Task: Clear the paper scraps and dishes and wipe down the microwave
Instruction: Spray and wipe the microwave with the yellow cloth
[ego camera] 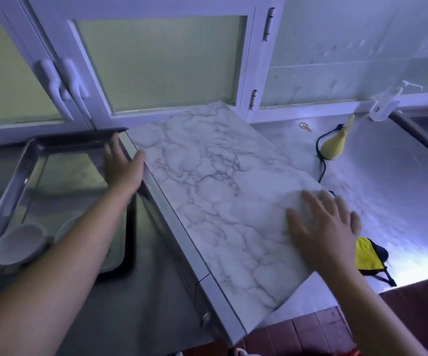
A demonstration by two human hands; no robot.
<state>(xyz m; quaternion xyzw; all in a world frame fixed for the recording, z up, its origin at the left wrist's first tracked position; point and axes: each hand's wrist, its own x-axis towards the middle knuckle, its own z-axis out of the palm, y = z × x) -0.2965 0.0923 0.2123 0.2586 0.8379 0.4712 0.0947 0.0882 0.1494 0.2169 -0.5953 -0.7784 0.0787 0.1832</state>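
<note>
Marble-patterned microwave (207,176) looks heavy, rigid, slick; right hand (323,227) flat on top; left hand (124,163) against its side edge, the likeliest hold; both grips open.

Both arms are bare and reach forward. The left arm stretches out long. The left hand (123,163) is open, with its fingers straight and close together and its thumb stuck out to the side. The right hand (326,222) lies flat, palm down, fingers spread wide. The two hands are well apart.
</note>
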